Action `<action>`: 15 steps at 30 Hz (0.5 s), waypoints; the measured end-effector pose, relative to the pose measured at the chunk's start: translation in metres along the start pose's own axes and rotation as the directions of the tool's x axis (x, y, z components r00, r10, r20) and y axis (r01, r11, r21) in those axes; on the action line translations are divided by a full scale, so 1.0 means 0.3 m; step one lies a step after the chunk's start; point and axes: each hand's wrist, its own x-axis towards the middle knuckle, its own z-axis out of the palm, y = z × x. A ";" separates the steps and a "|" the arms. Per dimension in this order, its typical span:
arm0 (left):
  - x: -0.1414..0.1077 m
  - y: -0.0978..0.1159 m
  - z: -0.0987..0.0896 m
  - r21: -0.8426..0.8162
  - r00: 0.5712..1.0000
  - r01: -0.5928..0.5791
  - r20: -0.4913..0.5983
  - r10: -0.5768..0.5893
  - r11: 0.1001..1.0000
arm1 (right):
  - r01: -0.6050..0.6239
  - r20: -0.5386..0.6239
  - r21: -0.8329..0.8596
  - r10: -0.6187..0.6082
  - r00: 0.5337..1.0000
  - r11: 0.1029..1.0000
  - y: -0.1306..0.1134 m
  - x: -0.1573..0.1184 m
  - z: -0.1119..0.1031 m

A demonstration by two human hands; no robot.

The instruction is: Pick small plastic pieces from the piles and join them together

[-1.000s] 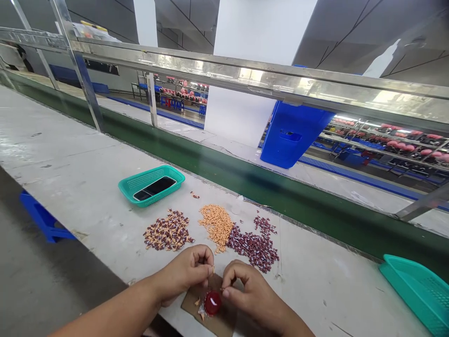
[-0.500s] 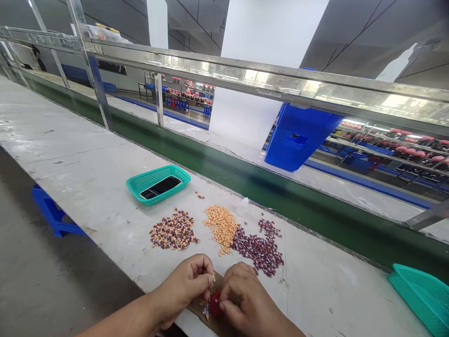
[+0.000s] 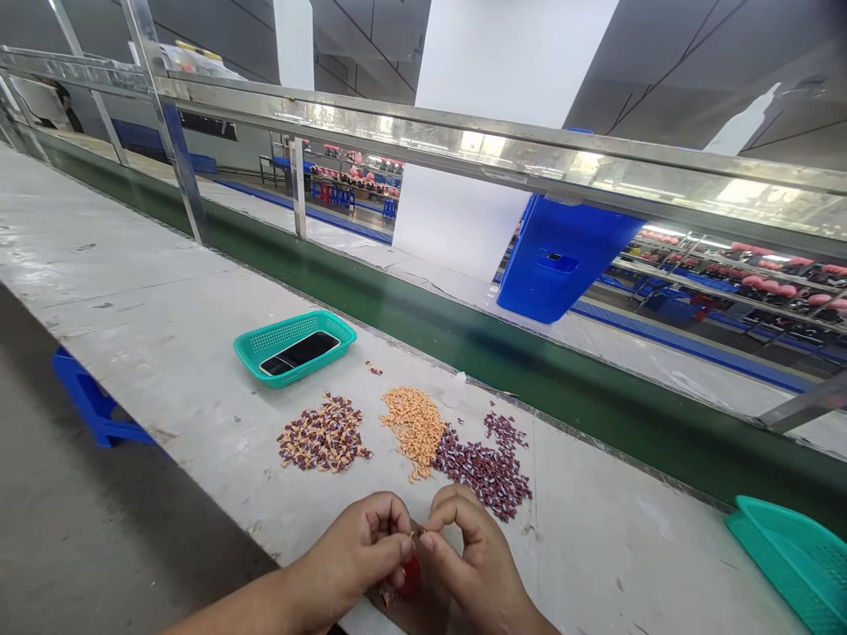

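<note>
While the left hand (image 3: 361, 551) pinches a tiny orange piece (image 3: 412, 534) and the right hand (image 3: 473, 556) a reddish speck (image 3: 424, 531), the orange pile (image 3: 415, 429) at their twelve o'clock and maroon pile (image 3: 486, 470) at one lie close, presumably for easy reach.

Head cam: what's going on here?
A person's left hand and right hand work nearly fingertip to fingertip over a brown board, the left pinching a tiny piece, the right seemingly a reddish bit. A red round object sits partly hidden below. Beyond lie three piles: mixed orange-and-maroon, orange and maroon.
</note>
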 end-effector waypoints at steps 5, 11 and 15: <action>-0.006 0.008 0.003 -0.023 1.000 0.009 0.001 -0.009 1.000 | -0.010 -0.025 0.014 0.011 1.000 1.000 -0.005 0.002 0.004; -0.002 -0.006 0.001 -0.030 0.999 -0.039 -0.006 0.039 0.999 | -0.025 -0.022 0.037 0.026 0.999 0.999 -0.004 -0.001 0.010; 0.005 -0.009 0.006 -0.058 0.999 -0.053 -0.015 0.052 0.997 | -0.028 -0.035 0.052 0.030 0.999 0.998 0.007 -0.004 0.015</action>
